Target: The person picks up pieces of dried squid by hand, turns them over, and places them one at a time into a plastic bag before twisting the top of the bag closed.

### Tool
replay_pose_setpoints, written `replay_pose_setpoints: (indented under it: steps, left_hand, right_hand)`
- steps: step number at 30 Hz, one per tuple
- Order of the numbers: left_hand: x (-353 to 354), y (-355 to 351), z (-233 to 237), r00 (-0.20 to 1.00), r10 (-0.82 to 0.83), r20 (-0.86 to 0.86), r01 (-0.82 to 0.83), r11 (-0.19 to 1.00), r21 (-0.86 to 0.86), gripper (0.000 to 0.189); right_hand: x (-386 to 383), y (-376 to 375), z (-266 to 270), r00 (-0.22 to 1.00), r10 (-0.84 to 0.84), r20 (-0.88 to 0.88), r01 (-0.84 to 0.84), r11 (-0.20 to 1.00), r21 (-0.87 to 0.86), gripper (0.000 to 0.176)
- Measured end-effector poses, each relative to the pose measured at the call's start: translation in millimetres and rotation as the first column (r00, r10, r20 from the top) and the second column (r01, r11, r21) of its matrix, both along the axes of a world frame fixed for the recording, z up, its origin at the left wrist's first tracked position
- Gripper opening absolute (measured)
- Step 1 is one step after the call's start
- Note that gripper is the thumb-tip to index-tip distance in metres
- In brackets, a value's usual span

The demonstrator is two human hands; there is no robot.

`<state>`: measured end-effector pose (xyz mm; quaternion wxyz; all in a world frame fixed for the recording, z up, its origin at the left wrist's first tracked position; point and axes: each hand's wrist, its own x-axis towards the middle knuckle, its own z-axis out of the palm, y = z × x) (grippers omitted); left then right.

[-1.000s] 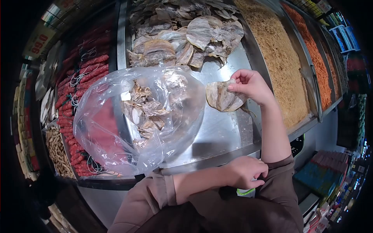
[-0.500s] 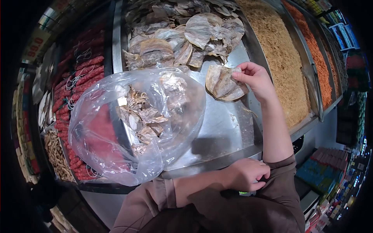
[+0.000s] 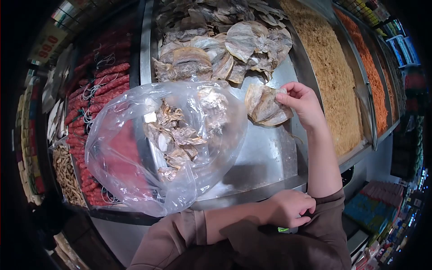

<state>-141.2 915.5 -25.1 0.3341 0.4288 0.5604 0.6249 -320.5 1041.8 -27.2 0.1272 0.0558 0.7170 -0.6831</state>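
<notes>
My right hand (image 3: 301, 104) pinches the right edge of a flat, brownish dried squid (image 3: 266, 105), held over the metal tray (image 3: 265, 157). My left hand (image 3: 292, 208) is near my right elbow, its fingers curled with a gap between thumb and forefinger and nothing visible in it. To the left of the squid, a clear plastic bag (image 3: 180, 198) lies across the tray's edge, with several crumpled dried pieces (image 3: 180, 135) in it. More flat dried squid (image 3: 186, 60) are piled at the back of the tray.
Red sausages (image 3: 110, 85) tied with string fill the left bin. Tan shreds (image 3: 337, 81) and orange shreds (image 3: 366, 72) lie in bins on the right. Metal dividers separate the bins. Packaged goods (image 3: 375, 204) stand at the lower right.
The view has shifted, so the trays appear slightly further right and lower. My right hand still holds the squid, which is now tilted a little differently. My left hand stays near my right elbow.
</notes>
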Motion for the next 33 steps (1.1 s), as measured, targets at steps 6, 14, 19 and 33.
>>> replay_pose_setpoints:
  steps: [6, 14, 19, 33]
  left_hand:
    - [-2.7, -2.2, 1.2, 1.000, -0.004, 0.013, 0.004, 1.000, -0.008, 0.019]
    - [-4.1, -0.1, 0.0, 0.997, 0.040, 0.062, -0.040, 0.999, -0.006, 0.020]
    - [-4.0, -0.4, -0.5, 0.987, 0.112, 0.115, -0.120, 0.991, 0.061, 0.019]
    - [-0.6, 3.2, -1.1, 0.968, 0.142, 0.207, -0.164, 0.982, 0.094, 0.019]
  right_hand:
    - [2.6, -8.2, -1.3, 1.000, 0.008, 0.001, -0.008, 1.000, -0.013, 0.018]
    - [6.0, -13.5, -4.8, 1.000, 0.008, -0.030, -0.009, 0.999, -0.052, 0.016]
    - [7.2, -13.5, -4.4, 0.998, 0.001, -0.060, -0.004, 0.999, -0.051, 0.017]
    - [-3.4, -10.9, -24.0, 0.991, -0.111, -0.077, 0.105, 0.991, -0.083, 0.014]
